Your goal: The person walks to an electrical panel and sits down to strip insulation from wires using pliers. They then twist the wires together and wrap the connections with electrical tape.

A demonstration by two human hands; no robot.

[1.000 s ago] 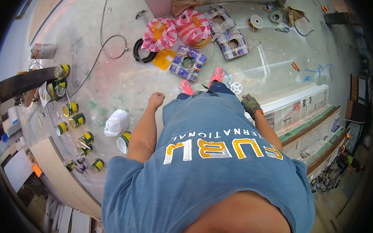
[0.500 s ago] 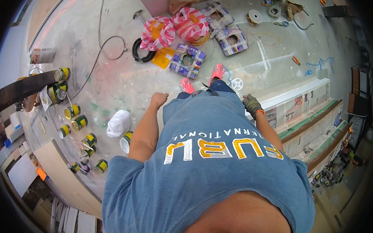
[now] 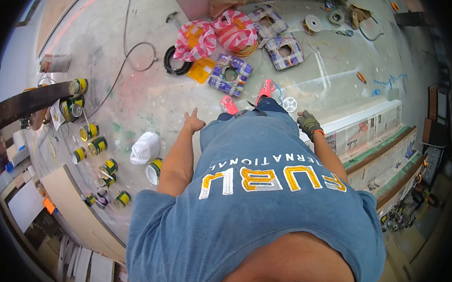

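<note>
My bare left hand (image 3: 193, 122) hangs beside my left thigh above the floor, with its fingers apart and nothing in them. My right hand (image 3: 310, 123) wears a dark grey-green work glove with an orange cuff. It hangs at my right side, fingers loosely bent and apart, and no object shows in it. Close beyond it on the floor is a white spool (image 3: 289, 104) with blue string. Right of the glove stands a white-topped piece (image 3: 356, 116) with newspaper on its side. A white wrapped bundle (image 3: 145, 148) lies left of my left arm.
Several paint cans (image 3: 97, 146) stand at the left. Ahead lie pink-and-white striped bags (image 3: 195, 40), a black coil (image 3: 176, 62), wrapped cable boxes (image 3: 230, 75) and a white reel (image 3: 311, 24). Orange-handled pliers (image 3: 361, 78) lie at the right. A cable (image 3: 113, 85) crosses the floor.
My left hand has opened from a more closed shape, its fingers now stretched forward. My gloved right hand has shifted slightly, its fingers turning forward. The whole view has moved a little.
</note>
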